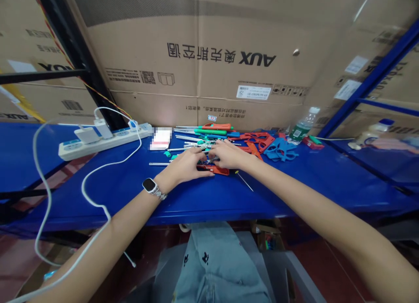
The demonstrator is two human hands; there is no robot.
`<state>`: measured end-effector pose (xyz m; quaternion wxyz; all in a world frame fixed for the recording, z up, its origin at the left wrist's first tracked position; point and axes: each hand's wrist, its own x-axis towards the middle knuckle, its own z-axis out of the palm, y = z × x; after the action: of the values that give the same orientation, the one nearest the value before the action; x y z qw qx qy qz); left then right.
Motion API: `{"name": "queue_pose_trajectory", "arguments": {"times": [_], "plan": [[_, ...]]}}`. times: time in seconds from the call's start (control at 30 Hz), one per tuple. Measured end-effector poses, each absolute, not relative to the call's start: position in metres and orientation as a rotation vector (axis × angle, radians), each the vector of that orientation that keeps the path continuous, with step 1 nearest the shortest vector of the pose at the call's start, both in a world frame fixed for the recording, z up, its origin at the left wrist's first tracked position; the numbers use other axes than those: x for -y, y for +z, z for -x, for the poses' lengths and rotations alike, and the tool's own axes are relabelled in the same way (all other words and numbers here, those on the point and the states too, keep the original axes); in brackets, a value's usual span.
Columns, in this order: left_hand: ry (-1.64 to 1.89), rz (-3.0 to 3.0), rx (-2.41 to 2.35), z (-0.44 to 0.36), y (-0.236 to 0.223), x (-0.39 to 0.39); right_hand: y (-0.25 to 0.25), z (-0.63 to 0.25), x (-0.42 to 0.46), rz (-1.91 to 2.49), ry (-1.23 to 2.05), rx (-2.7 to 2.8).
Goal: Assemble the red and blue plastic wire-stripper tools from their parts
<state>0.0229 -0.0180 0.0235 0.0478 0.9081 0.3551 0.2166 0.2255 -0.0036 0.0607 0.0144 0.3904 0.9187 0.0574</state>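
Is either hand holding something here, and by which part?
It cannot be told: the left hand and right hand have their fingers down among small parts, near an orange piece, and the hands hide any grip.

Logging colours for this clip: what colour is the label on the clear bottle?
The label is green with a white patch, seen in the head view, the only one.

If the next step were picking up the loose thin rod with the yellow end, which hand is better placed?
Probably the right hand: the thin rod lies just beside it, near the right forearm. The left hand is farther away, with the orange piece in between.
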Motion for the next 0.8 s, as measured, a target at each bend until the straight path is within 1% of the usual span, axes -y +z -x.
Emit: {"name": "queue_pose_trajectory", "arguments": {"times": [0.27,0.43,0.63,0.8], "plan": [[0.622,-2.778,-1.168,-0.029,0.017,0.018,0.062,-0.231,0.018,-1.275,0.16,-2.924],[0.615,-2.769,-1.129,-0.027,0.014,0.016,0.049,-0.24,0.034,-1.343,0.024,-3.052],[0.608,-2.788,-1.109,-0.026,0.013,0.017,0.029,-0.249,0.046,-1.486,-0.057,-3.155],[0.633,-2.817,-1.139,-0.027,0.015,0.02,0.018,-0.254,0.044,-1.463,-0.114,-3.289]]}}
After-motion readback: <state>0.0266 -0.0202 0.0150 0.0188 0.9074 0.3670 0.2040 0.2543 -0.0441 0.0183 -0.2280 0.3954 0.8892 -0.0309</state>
